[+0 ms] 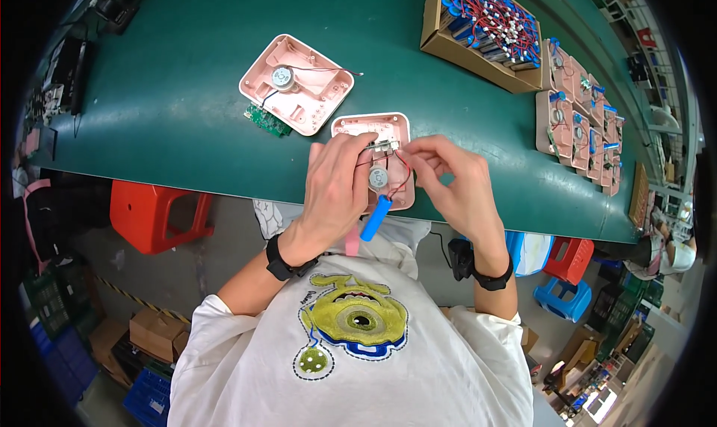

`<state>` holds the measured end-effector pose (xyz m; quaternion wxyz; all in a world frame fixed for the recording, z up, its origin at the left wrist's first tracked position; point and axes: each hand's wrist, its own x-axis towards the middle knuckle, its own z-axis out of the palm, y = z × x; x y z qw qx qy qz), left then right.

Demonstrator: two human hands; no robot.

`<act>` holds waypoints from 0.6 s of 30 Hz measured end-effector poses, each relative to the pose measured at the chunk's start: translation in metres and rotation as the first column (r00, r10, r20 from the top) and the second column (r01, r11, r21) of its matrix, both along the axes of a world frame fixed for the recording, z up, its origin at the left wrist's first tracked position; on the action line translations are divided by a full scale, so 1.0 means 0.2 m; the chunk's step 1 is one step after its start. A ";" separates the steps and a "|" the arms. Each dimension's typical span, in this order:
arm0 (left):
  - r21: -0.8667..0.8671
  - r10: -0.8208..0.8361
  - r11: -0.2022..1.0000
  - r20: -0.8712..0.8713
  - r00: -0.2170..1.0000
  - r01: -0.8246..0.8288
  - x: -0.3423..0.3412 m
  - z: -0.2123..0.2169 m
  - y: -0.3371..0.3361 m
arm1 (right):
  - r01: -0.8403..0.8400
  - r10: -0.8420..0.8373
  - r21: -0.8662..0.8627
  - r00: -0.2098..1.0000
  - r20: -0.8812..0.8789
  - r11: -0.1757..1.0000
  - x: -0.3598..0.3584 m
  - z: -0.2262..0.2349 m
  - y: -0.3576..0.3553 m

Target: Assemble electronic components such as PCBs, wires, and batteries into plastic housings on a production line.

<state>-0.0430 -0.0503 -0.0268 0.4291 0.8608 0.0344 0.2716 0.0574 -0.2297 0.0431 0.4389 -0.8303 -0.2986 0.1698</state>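
A pale pink plastic housing (402, 195) sits at the near edge of the green table, with a round silver speaker-like part (378, 177) inside. My left hand (336, 180) is closed on the edge of a small circuit board (383, 146) at the housing's far part. Thumb and forefinger of my right hand (457, 179) pinch together at the white plug on the red battery wires (409, 174), beside the board; the fingers partly hide the plug. From those wires a blue cylindrical battery (376, 218) hangs over the housing's near rim.
Up and left lies a second pink housing (328, 102) with a green circuit board (267, 121) against it. A cardboard box (478, 67) of blue batteries stands at the far right, next to several filled pink housings (579, 128). Red stool (153, 214) below the table's left side.
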 end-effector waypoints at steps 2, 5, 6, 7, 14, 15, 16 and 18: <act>0.010 -0.014 1.000 0.009 1.000 0.014 -0.01 -0.01 0.00 | -0.018 0.012 0.045 0.992 0.128 0.999 0.01 -0.03 0.04; 0.013 -0.029 0.999 0.021 0.999 0.029 0.00 -0.01 0.00 | -0.065 0.015 0.122 0.928 0.372 0.990 0.04 -0.09 0.08; 0.014 -0.037 0.999 0.027 0.999 0.037 0.00 -0.01 0.00 | -0.106 0.059 0.116 0.933 0.354 0.988 0.06 -0.11 0.08; 0.014 -0.039 0.999 0.023 0.999 0.038 0.00 -0.01 0.00 | -0.147 0.102 0.111 0.936 0.336 0.983 0.08 -0.13 0.08; -0.024 -0.088 0.996 0.089 0.992 0.091 -0.01 0.10 0.07 | -0.089 0.082 0.091 0.994 0.076 0.992 0.06 -0.17 0.05; -0.024 -0.088 0.996 0.087 0.992 0.091 -0.02 0.12 0.09 | -0.041 0.044 0.106 0.999 -0.029 0.994 0.05 -0.19 0.04; -0.132 -0.128 0.983 -0.007 0.992 0.126 -0.02 0.14 0.12 | 0.010 0.005 0.115 0.991 -0.132 0.993 0.05 -0.20 0.03; -0.351 -0.235 0.922 -0.178 0.956 0.161 -0.01 0.16 0.16 | 0.021 -0.003 0.113 0.988 -0.154 0.993 0.04 -0.19 0.03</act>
